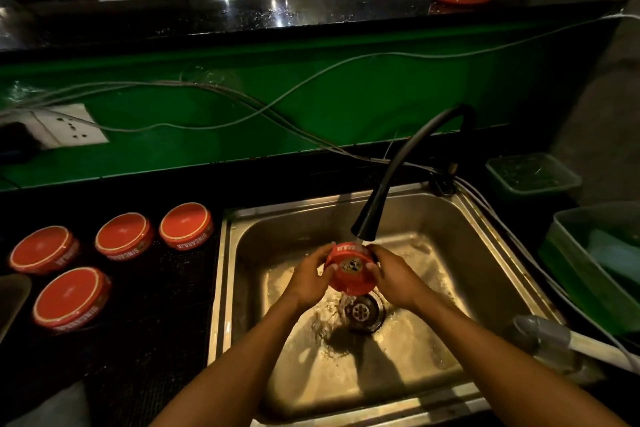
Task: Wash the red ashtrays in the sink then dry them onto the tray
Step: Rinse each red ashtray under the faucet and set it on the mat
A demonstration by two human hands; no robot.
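Under the faucet, both hands clasp a red ashtray (tipped on edge, its side facing the camera).

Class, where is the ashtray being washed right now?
The ashtray is mid-frame, held between the left hand and right hand under the tap, above the sink's drain.

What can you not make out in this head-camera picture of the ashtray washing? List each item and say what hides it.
- Held ashtray: its bowl is turned away; both hands, left and right, cover its sides.
- Four ashtrays left of the sink: upside down, insides hidden.
- Green bin: cut off by the right edge.
- Grey object: dim and blurred.
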